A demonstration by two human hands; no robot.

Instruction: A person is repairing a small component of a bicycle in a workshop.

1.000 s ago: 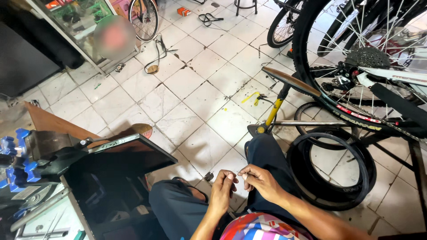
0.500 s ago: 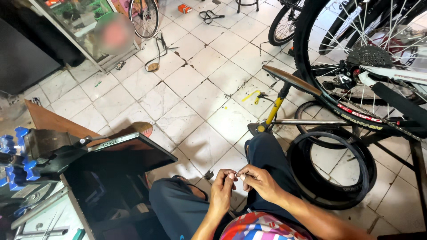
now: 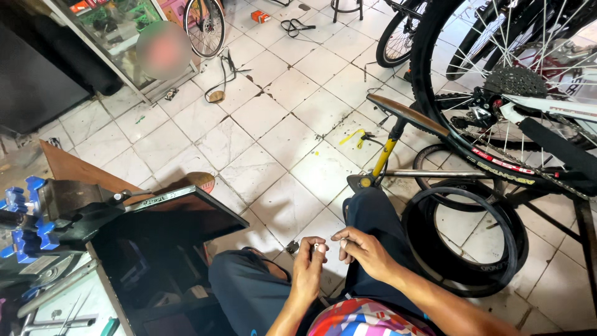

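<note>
I sit with both hands together over my knees, above the white tiled floor (image 3: 292,143). My left hand (image 3: 309,264) pinches a small pale object (image 3: 319,248) between its fingertips. My right hand (image 3: 362,249) is just to the right of it, fingers curled, fingertips a short way from the object. What the small object is cannot be made out. My dark trousers (image 3: 373,218) lie under the hands.
A black bicycle tyre (image 3: 463,242) lies on the floor at my right. A yellow floor pump (image 3: 388,152) stands ahead, by a bicycle's rear wheel (image 3: 497,93) on a stand. A dark workbench (image 3: 161,211) with a blue vise (image 3: 25,218) is at my left. Another wheel (image 3: 205,25) leans far off.
My hands have parted slightly: the right hand drew back a little from the small object, which stays in the left fingertips. The view shifted a bit.
</note>
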